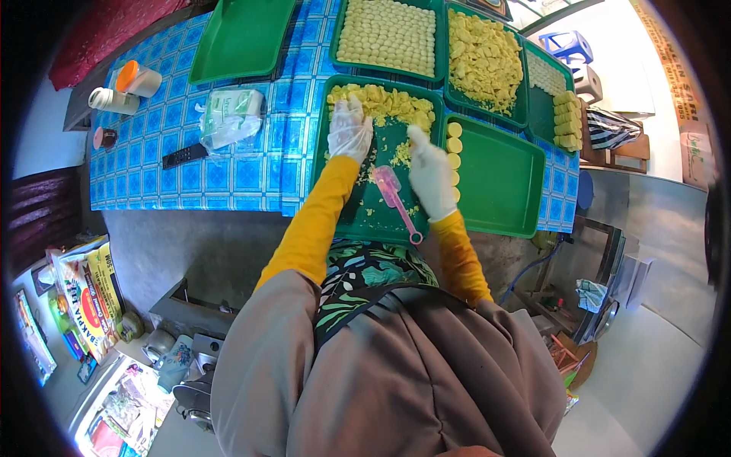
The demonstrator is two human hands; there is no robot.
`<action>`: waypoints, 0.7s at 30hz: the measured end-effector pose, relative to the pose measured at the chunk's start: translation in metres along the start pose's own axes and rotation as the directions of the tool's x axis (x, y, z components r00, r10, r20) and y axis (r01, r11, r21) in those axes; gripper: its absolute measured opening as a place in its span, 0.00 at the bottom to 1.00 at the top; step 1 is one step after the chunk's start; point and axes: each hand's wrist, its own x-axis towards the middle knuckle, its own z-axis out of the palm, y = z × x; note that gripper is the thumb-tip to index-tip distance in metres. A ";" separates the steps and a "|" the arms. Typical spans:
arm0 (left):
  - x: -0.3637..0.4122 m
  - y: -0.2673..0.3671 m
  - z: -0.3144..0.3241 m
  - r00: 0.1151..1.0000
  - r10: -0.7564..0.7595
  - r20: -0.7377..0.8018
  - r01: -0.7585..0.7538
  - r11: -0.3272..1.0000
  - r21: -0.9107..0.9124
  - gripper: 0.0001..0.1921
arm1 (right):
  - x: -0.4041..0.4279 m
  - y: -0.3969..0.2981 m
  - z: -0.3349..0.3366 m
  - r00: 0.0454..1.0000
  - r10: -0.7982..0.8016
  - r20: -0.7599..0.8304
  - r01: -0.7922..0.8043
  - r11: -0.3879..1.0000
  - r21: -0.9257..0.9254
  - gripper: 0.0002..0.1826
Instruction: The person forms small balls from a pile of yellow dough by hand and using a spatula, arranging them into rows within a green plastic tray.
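Observation:
My left hand [349, 132], in a clear plastic glove, rests in a dark green tray [365, 223]. Its fingertips touch the crumbly yellow dough [394, 101] piled along the far side; whether they grip any is hidden. Over the tray's right side, my gloved right hand [432, 174] is blurred, its fingers partly curled; I cannot tell if it holds anything. Between the hands lies a pink translucent plastic scoop [388, 185] with a ring-ended handle. Dough crumbs are scattered around it. Thick yellow discs [454, 145] line the left edge of the neighbouring green tray [502, 177].
Beyond stand a tray of small pale dough balls [385, 37], a tray heaped with yellow dough [485, 60] and another holding stacked discs [567, 120]. Leftward on the blue checked tablecloth [171, 188] lie a plastic-wrapped packet [234, 117], a remote control [184, 156] and an orange-lidded jar [140, 80].

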 end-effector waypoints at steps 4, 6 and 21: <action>0.000 -0.035 0.040 0.946 0.322 -0.046 -0.279 0.877 0.391 0.23 | -0.024 -0.031 0.010 0.984 0.033 0.174 -0.012 0.992 -0.123 0.13; 0.007 -0.033 0.036 0.960 0.268 0.086 -0.281 0.897 0.340 0.20 | -0.038 -0.031 0.015 0.950 0.084 0.302 0.001 0.963 -0.270 0.19; -0.042 -0.016 -0.006 0.849 -0.329 0.414 0.432 0.883 -0.185 0.38 | -0.006 -0.031 0.029 0.935 0.247 0.255 -0.255 0.967 -0.002 0.31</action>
